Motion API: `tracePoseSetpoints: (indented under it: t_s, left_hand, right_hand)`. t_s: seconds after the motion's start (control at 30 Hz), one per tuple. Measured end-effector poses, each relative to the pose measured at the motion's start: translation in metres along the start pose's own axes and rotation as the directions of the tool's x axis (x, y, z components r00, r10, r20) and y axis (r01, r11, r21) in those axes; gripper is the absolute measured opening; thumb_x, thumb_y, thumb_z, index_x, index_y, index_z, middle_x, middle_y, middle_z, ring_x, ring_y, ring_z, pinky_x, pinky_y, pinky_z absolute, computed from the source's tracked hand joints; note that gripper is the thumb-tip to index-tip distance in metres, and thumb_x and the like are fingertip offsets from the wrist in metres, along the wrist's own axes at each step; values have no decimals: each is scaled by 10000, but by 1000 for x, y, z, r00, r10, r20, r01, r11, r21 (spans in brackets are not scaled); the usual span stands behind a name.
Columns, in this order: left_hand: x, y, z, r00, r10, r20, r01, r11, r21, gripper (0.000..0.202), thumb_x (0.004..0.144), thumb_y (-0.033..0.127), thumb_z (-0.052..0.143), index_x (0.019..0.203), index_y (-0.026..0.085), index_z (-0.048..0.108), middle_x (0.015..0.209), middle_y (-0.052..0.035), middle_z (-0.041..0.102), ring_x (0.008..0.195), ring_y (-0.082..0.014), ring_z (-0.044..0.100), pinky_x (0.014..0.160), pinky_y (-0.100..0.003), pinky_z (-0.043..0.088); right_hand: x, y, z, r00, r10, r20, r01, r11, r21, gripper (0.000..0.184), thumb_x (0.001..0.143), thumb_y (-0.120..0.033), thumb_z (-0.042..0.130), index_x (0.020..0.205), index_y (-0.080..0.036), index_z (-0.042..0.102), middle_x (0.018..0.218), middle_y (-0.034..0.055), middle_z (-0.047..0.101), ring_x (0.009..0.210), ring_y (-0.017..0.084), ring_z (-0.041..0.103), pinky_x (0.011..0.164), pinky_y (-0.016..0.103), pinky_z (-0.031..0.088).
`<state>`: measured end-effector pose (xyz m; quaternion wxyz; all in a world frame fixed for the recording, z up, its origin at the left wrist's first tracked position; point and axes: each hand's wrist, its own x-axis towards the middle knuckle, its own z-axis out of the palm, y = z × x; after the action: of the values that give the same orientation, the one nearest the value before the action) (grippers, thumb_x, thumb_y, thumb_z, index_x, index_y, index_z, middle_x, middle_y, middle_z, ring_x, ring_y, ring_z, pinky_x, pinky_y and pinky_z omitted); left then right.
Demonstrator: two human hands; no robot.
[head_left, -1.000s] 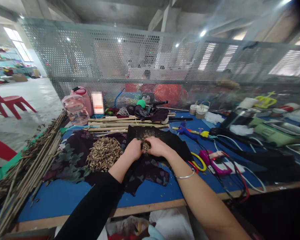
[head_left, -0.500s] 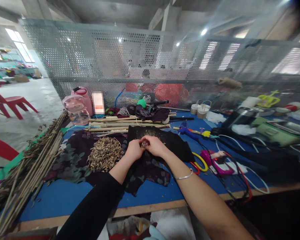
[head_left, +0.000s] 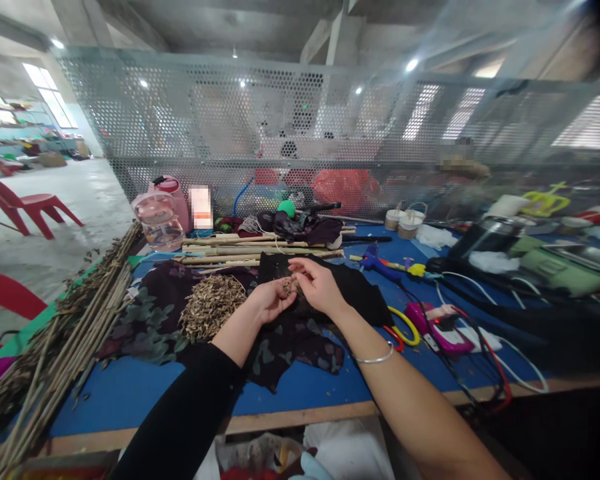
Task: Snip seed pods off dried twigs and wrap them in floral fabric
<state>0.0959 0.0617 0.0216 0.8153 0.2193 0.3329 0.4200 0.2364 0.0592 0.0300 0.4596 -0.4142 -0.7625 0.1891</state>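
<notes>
My left hand [head_left: 269, 301] is cupped palm up above a black cloth [head_left: 350, 287], with a small clump of dry brown bits [head_left: 289, 287] resting at its fingertips. My right hand [head_left: 317, 283] pinches that clump from the right, its fingers curled together. A silver bangle [head_left: 375, 358] circles my right wrist. A larger heap of the same dry husks [head_left: 211, 305] lies just left of my hands on a dark floral cloth [head_left: 150, 320].
Bamboo sticks [head_left: 250, 248] lie behind the hands, a long bundle of twigs [head_left: 55, 353] along the left edge. Scissors [head_left: 403, 327], a glue gun [head_left: 380, 263], cables [head_left: 485, 360] and a pink jug [head_left: 163, 213] crowd the blue table [head_left: 130, 393]. A perforated metal screen [head_left: 280, 120] stands behind.
Both hands have lifted off the black cloth with the clump. The left hand has turned palm up and the right fingers have loosened over it.
</notes>
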Motion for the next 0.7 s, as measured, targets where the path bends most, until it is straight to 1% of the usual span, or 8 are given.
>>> tracePoseSetpoints:
  t_s: [0.07,0.17,0.3,0.4,0.47,0.53,0.63,0.7]
  left_hand:
    - [-12,8,3,999,22,-50,-24,999,-42,314,639,-113,391,789,97,569,690,-26,581,618,-66,587,636,-171,513]
    - [-39,27,0,985,96,-141,-101,994,-28,125,779,56,462,784,82,584,677,-47,589,621,-91,597,629,-204,530]
    - [-80,59,-28,942,265,-208,-237,959,154,199,855,230,466,823,91,605,711,-53,613,632,-103,606,625,-225,529]
    - [-99,76,-53,877,406,-257,-330,898,291,238,866,284,459,845,98,605,707,-50,617,635,-101,601,613,-213,504]
    - [-103,81,-65,840,467,-276,-355,857,373,253,851,326,479,844,109,609,715,-45,623,643,-102,595,611,-210,486]
    - [-101,81,-71,820,497,-285,-323,812,485,304,819,400,511,853,119,622,779,-59,650,718,-127,604,655,-232,478]
    - [-96,78,-71,802,533,-268,-236,696,678,440,765,508,527,945,121,630,917,-101,679,899,-198,609,780,-296,458]
    - [-95,76,-70,796,564,-221,-241,629,739,528,748,546,517,1034,112,603,987,-123,675,978,-224,598,854,-326,431]
  right_hand:
    - [0,5,-5,998,25,-53,-25,1000,1,321,778,-131,453,1074,-180,566,926,49,639,765,124,597,670,233,472]
    - [1,12,-11,997,70,-37,-72,997,-35,281,771,-173,482,1033,-172,583,867,41,645,719,125,589,648,234,460]
    - [0,12,-8,994,96,60,-88,988,-128,214,779,-222,492,940,-176,625,823,34,660,719,137,593,652,241,449]
    - [0,8,-1,987,91,134,-69,984,-162,199,783,-243,490,904,-184,637,824,31,669,706,140,593,644,242,443]
    - [-1,6,3,984,90,153,-59,979,-196,204,793,-257,480,903,-189,638,828,30,668,703,141,590,654,245,435]
    - [-1,5,7,980,107,168,-59,962,-268,212,800,-278,477,919,-192,631,799,26,657,682,140,578,647,246,420]
    - [-3,1,14,959,156,238,-50,915,-399,262,793,-355,517,982,-193,596,743,15,624,650,141,555,608,240,392]
    - [-5,-2,22,941,186,283,-30,878,-478,345,766,-442,559,1005,-195,574,786,24,624,685,149,561,601,238,382]
